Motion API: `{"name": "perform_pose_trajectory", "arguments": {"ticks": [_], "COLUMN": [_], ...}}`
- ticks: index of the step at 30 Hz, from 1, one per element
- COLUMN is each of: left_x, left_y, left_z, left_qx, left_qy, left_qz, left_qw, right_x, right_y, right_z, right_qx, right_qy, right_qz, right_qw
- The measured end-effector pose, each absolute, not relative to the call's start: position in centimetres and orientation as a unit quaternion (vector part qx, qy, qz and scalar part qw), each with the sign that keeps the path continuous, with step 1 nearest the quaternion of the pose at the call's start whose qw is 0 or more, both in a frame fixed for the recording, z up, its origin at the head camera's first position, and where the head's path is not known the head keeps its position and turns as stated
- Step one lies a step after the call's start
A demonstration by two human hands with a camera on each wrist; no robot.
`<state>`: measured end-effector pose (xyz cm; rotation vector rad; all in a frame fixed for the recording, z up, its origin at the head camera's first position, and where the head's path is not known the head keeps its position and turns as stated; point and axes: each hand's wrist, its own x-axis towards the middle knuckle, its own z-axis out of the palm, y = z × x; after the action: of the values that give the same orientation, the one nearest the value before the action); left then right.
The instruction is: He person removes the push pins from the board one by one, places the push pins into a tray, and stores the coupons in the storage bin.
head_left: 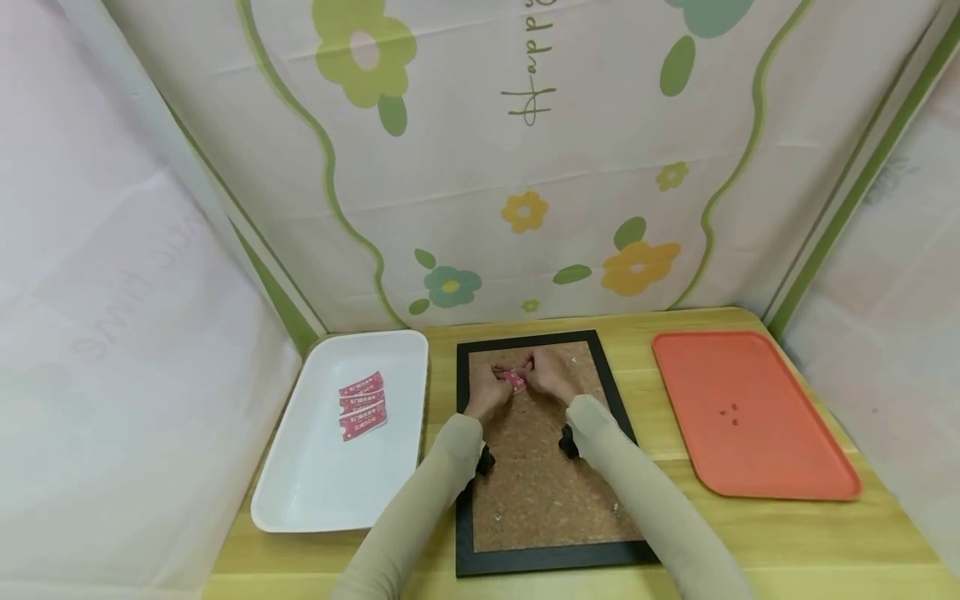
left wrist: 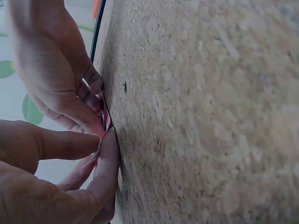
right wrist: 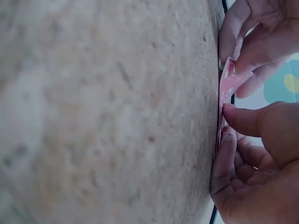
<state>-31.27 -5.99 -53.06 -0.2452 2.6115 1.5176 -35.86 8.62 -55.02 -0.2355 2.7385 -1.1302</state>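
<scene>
Both hands meet over the upper part of a cork board (head_left: 540, 467) with a black frame. Between them is a small pink-red paper ticket (head_left: 515, 381) with white print, held at the board's surface. My left hand (head_left: 489, 392) pinches one end between thumb and forefinger, as the left wrist view shows. At the other end, my right hand (head_left: 550, 375) grips the ticket (right wrist: 229, 86), its thumb (right wrist: 243, 119) pressed on the paper and the forefinger bent against it. Whether a pin is hidden between the right fingers I cannot tell.
Left of the board, a white tray (head_left: 300, 483) holds several similar pink-red tickets (head_left: 363, 407), overlapping. On the right, an orange-red tray (head_left: 765, 458) carries three tiny red pieces (head_left: 731, 413). Tiny pale bits dot the cork near its corners. A flowered cloth (head_left: 465, 208) hangs behind.
</scene>
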Motion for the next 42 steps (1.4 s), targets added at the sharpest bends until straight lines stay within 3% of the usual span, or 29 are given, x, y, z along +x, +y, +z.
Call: {"name": "perform_pose_trajectory", "arguments": {"ticks": [16, 42], "left_x": [-31.5, -30.5], "left_y": [-5.8, -5.8], "left_z": [-53.7, -53.5], "left_qx": [-0.078, -0.072], "left_qy": [0.855, 0.844], "left_qz": [0.511, 0.528], "left_qw": [0.049, 0.056], "right_x": [-35.7, -34.6], "right_y": [8.9, 9.9], "right_z": [-55.6, -55.0], "right_qx": [-0.100, -0.088], "right_qy": [0.913, 0.875], "right_qz": [-0.392, -0.472], "right_qw": [0.057, 0.062]}}
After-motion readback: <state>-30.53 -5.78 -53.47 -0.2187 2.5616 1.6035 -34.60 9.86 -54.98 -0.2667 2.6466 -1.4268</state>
